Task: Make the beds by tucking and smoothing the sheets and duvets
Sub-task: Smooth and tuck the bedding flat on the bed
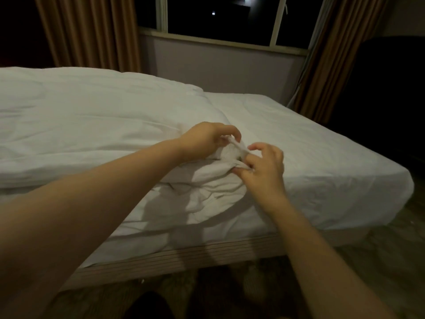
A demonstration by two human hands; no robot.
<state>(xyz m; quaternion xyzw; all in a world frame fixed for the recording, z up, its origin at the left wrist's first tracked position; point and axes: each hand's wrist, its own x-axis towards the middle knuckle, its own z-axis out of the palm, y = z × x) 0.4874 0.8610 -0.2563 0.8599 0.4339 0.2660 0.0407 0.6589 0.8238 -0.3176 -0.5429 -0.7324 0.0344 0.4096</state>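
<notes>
A white duvet (87,116) lies puffed over the left part of the bed, its near corner bunched and hanging over the side. My left hand (207,139) pinches a fold of that duvet corner, lifted slightly above the bed. My right hand (264,166) pinches the same twisted strip of white fabric just to the right and lower. The white fitted sheet (310,153) covers the bare right part of the mattress, lightly creased.
The striped bed base (184,256) shows below the hanging duvet. A window (218,17) with brown curtains (92,33) stands behind the bed. A dark piece of furniture (391,88) fills the right. Patterned carpet (379,261) lies to the right of the bed.
</notes>
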